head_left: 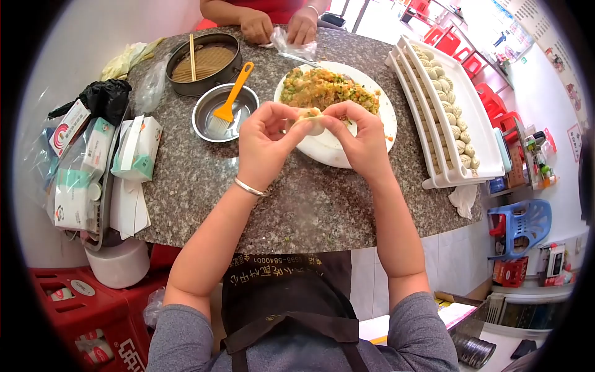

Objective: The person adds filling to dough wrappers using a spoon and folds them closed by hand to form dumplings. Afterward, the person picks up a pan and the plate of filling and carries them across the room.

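Observation:
My left hand (pixel 268 137) and my right hand (pixel 361 137) hold a small dough bun (pixel 315 127) between them, thumbs and fingertips pinching its edge. A bit of filling shows at its top opening. Both hands are raised over the near side of a white round plate (pixel 330 156). Chopped orange and green filling (pixel 331 88) is heaped on that plate. Left of my left hand, a metal bowl (pixel 199 127) holds an orange-handled brush (pixel 234 96).
A round steamer (pixel 230 69) with chopsticks (pixel 192 56) stands behind the bowl. Stacked white trays (pixel 493 152) of pleated buns (pixel 447 96) are on the right. Tissue packs (pixel 137 149) line the left edge. Across the speckled table (pixel 297 214), another person's hands (pixel 302 26) touch a plastic bag (pixel 291 44).

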Tool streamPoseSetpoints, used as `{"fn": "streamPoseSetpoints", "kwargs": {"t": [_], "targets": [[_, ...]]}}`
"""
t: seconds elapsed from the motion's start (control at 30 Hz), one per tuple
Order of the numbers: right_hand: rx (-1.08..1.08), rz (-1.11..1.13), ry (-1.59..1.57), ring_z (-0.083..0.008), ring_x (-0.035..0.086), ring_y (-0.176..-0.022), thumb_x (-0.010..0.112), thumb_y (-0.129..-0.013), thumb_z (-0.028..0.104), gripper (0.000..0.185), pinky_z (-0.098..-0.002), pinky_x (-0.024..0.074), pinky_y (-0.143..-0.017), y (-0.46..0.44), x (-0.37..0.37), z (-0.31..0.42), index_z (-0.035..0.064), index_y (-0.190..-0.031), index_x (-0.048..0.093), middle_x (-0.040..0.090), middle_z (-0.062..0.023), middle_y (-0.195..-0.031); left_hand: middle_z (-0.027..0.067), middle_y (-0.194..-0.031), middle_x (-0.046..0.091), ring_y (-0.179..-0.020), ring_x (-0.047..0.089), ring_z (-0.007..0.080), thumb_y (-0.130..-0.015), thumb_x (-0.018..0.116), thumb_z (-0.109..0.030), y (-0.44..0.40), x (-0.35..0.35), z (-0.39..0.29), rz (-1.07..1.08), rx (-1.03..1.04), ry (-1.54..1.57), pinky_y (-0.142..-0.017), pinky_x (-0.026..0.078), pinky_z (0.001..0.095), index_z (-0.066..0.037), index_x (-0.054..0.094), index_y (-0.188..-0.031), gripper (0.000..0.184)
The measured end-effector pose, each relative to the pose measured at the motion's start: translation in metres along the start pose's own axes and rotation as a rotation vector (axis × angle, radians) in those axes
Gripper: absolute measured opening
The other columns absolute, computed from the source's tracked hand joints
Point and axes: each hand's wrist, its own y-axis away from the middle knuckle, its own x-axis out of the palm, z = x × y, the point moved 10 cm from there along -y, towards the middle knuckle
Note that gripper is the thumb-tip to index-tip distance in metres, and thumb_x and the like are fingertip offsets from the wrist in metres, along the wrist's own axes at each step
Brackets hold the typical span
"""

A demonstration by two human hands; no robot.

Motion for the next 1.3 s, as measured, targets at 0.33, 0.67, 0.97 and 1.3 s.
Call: {"fn": "streamPoseSetpoints", "kwargs": {"t": [0.33, 0.67, 0.97, 1.3], "targets": [[0.052, 0.002, -0.014, -0.0171, 0.062, -0.08, 0.065, -0.083, 0.014, 0.016, -0.0293, 0.0471, -0.072, -0.002, -0.003, -0.006, -0.0006, -0.089, 0.065, 0.066, -0.0091, -0.084, 0.0103, -0.104, 0.066, -0.086, 0.064, 0.0123, -0.082, 0.069, -0.001, 0.0, 0.007, 0.001, 0.072, 0.091, 0.031, -0.08, 0.053, 0.0249, 0.004, 0.066, -0.102, 0.02], [-0.006, -0.056, 0.155, -0.0184, 0.062, -0.077, 0.065, -0.082, 0.014, 0.015, -0.0299, 0.0476, -0.07, -0.001, -0.004, -0.003, -0.0006, -0.087, 0.065, 0.065, -0.0107, -0.082, 0.01, -0.105, 0.065, -0.086, 0.064, 0.0114, -0.084, 0.067, -0.002, 0.001, 0.008, -0.009, 0.046, 0.071, -0.222, -0.078, 0.052, 0.0247, 0.004, 0.066, -0.105, 0.022], [0.011, 0.0, 0.056, -0.0181, 0.062, -0.078, 0.064, -0.082, 0.014, 0.016, -0.0304, 0.0477, -0.072, -0.002, -0.003, -0.004, -0.0005, -0.088, 0.065, 0.065, -0.0103, -0.083, 0.0095, -0.1, 0.067, -0.084, 0.064, 0.0114, -0.083, 0.068, -0.005, 0.001, 0.008, 0.001, 0.094, 0.089, -0.054, -0.072, 0.051, 0.022, 0.002, 0.07, -0.095, 0.013], [0.085, -0.04, 0.048, -0.0189, 0.062, -0.078, 0.065, -0.082, 0.013, 0.015, -0.0304, 0.0475, -0.072, -0.002, -0.008, -0.015, -0.0007, -0.086, 0.064, 0.064, -0.0109, -0.083, 0.0096, -0.1, 0.068, -0.081, 0.065, 0.0118, -0.081, 0.071, -0.004, -0.001, 0.002, 0.004, 0.011, 0.024, 0.044, -0.07, 0.052, 0.0216, 0.003, 0.07, -0.093, 0.014]]}}
